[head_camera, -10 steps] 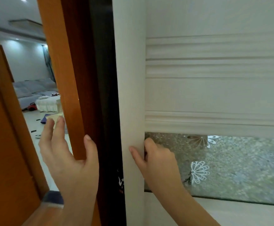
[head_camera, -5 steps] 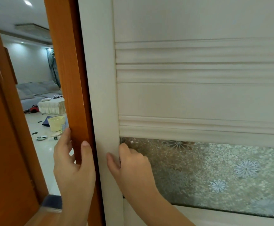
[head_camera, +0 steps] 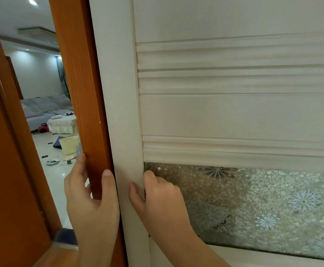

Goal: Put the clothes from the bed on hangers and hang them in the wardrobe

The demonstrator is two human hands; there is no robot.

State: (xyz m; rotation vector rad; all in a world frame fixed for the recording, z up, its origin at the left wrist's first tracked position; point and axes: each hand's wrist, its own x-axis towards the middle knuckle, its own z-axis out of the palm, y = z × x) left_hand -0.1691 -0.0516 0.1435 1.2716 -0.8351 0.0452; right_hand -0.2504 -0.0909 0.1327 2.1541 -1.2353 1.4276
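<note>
The white sliding wardrobe door (head_camera: 234, 114) fills most of the view and hides the inside of the wardrobe. Its left stile (head_camera: 122, 112) stands against an orange wooden post (head_camera: 84, 93). A frosted glass panel (head_camera: 263, 205) with flower patterns is set in the door's lower part. My left hand (head_camera: 91, 212) grips the orange post, thumb on its front and fingers round its far side. My right hand (head_camera: 161, 199) holds the stile, with the thumb on its face and curled fingers in the recess at the glass edge. No clothes, hangers or bed are in view.
An orange room door (head_camera: 3, 170) stands open at the far left. Through the doorway lies a tiled floor with a yellow basket (head_camera: 68, 144), small scattered items and a grey sofa (head_camera: 45, 108) behind.
The white door has slid left and the dark gap beside the orange post has gone. My right hand moved left with the door. My left hand now grips the post.
</note>
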